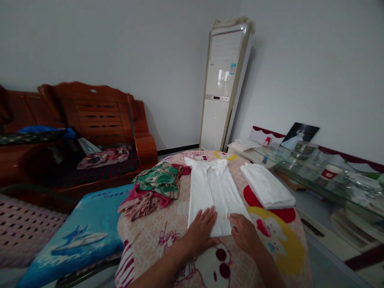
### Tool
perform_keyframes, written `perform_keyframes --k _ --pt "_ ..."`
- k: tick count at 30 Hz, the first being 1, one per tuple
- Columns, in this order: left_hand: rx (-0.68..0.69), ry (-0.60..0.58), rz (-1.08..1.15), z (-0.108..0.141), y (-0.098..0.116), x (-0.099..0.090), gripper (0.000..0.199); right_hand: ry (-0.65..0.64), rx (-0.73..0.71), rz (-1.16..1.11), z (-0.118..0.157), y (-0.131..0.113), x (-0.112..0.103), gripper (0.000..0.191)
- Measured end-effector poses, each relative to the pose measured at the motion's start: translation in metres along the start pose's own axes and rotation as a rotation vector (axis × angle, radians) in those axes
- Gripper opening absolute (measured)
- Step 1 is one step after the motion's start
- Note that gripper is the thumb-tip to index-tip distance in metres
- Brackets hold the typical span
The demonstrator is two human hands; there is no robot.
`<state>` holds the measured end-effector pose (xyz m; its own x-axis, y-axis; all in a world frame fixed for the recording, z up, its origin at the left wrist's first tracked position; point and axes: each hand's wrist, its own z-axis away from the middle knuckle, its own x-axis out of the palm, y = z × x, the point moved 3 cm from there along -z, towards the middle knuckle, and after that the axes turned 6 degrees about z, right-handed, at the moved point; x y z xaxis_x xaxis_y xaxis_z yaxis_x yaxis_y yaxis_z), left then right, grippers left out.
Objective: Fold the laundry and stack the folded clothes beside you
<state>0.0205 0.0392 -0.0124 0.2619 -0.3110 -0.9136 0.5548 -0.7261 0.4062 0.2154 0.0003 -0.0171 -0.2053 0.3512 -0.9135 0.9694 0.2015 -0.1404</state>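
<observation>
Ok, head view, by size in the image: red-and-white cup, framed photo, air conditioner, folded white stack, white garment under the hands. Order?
1. Air conditioner and white garment: too close to rank, garment partly covered
2. Folded white stack
3. Framed photo
4. Red-and-white cup

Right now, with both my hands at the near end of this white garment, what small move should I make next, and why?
I'd probably fold the near end of the white garment up toward its far end. Its long sides look turned inward, it still lies long, your left hand rests flat near that end, and your right hand is at its near right corner.
</observation>
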Motion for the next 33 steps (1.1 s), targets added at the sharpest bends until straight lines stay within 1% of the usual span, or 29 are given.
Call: perform_keyframes --k 2,3,5,8,12,14,16,19,23,25,28,31,33 --pt "-0.012 0.019 0.034 0.002 0.004 0.001 0.072 0.084 -0.092 -0.031 0.019 0.003 0.004 0.05" --pt "-0.01 0.031 0.05 0.003 0.005 0.002 0.066 0.105 -0.125 -0.033 0.025 0.004 0.005 0.052" --pt "0.0 0.059 0.068 0.003 0.007 0.005 0.057 0.101 -0.159 -0.003 0.031 0.005 0.008 0.054" --pt "0.012 0.072 0.061 0.003 0.009 0.007 0.053 0.013 -0.137 0.094 0.025 -0.003 0.006 0.053" --pt "0.038 0.015 0.063 0.003 0.011 0.003 0.055 -0.147 -0.039 0.21 0.01 -0.019 -0.001 0.05" --pt "0.046 0.016 0.085 0.005 0.011 -0.003 0.057 -0.174 -0.013 0.231 0.006 -0.024 -0.004 0.049" --pt "0.055 0.043 0.106 0.007 0.007 -0.008 0.058 -0.161 0.008 0.222 0.006 -0.023 -0.004 0.051" --pt "0.047 0.073 0.122 0.013 -0.008 -0.014 0.055 -0.116 0.044 0.195 0.01 -0.012 -0.003 0.054" --pt "0.035 0.091 0.123 0.022 -0.029 -0.019 0.057 -0.1 0.124 0.233 0.014 0.011 -0.005 0.048" --pt "0.038 0.087 0.118 0.026 -0.032 -0.02 0.061 -0.113 0.153 0.237 0.015 0.021 -0.008 0.047" --pt "0.029 0.104 0.113 0.03 -0.027 -0.021 0.062 -0.101 0.146 0.187 0.016 0.032 -0.011 0.046" --pt "0.04 0.153 0.14 0.033 -0.026 -0.021 0.062 -0.003 0.144 0.104 0.018 0.041 -0.011 0.042" --pt "0.057 0.176 0.176 0.034 -0.034 -0.019 0.065 0.072 0.168 0.046 0.021 0.048 -0.009 0.042"
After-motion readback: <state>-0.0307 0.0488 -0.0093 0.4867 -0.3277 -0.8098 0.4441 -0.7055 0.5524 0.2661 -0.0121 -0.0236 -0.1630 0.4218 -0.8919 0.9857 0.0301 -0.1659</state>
